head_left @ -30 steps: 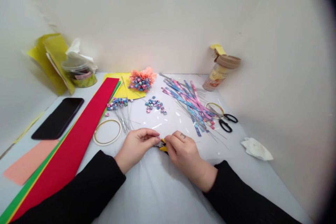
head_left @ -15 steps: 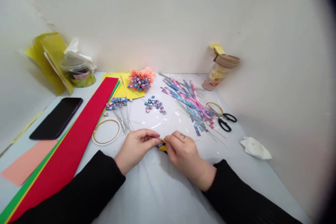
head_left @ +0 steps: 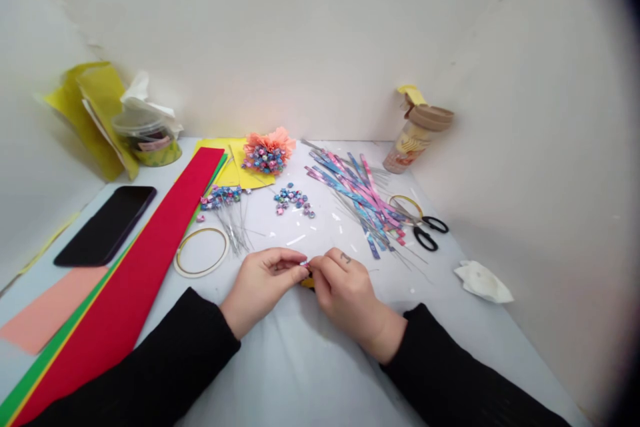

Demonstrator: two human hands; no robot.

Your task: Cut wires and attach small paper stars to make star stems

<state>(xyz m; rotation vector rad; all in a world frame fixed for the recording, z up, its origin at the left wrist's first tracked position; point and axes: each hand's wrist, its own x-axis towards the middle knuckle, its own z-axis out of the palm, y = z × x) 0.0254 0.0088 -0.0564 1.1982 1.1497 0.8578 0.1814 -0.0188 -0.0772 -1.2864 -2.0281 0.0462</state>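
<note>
The left hand (head_left: 263, 300) and right hand (head_left: 347, 300) pinch one tiny paper star (head_left: 304, 262) between their fingertips, just above a yellow object (head_left: 308, 283), mostly hidden. Farther along the bench (head_left: 280, 373) lie two gold-edged hoops (head_left: 201, 252), one pair of scissors (head_left: 427, 232) and one phone (head_left: 105, 225); one bottle (head_left: 417, 140) stands farthest.

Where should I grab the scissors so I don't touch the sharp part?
Take the black finger loops of the scissors, coming from the right side. The loops lie nearest that side, away from the pink and blue paper strips. The blades point left, toward the strips, so reaching from the left would bring your hand to them first.
</note>
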